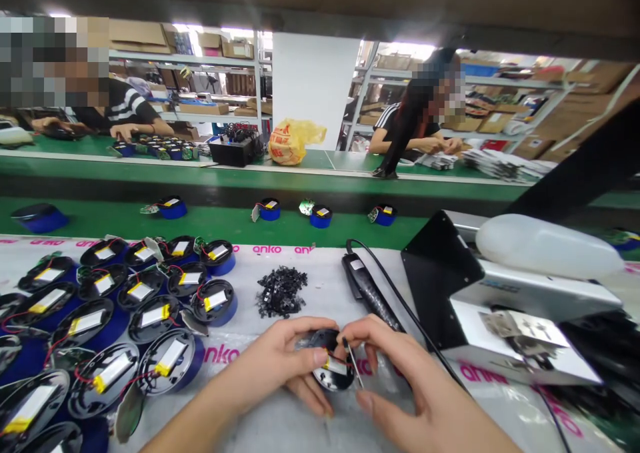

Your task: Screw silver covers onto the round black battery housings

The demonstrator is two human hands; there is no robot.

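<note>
My left hand [285,366] is closed around a round black housing [334,378], its thumb on the rim. A battery with yellow tape and red wires shows inside, partly covered by fingers. At the right side of this housing, my right hand [400,379] holds a thin circuit board [354,363] edge-on between index finger and thumb. Something small and dark shows at the index fingertip; I cannot tell its kind. Beyond the hands lies a pile of small black parts [283,291]. To the left stand several blue-sided housings [173,366] with white batteries and hanging circuit boards.
A black corded tool [373,293] lies right of the pile. Further right stands a metal machine [520,333] with a white bottle [547,246] on top. Several housings [320,216] sit on the green belt [225,223]. Across it, two people work at a bench.
</note>
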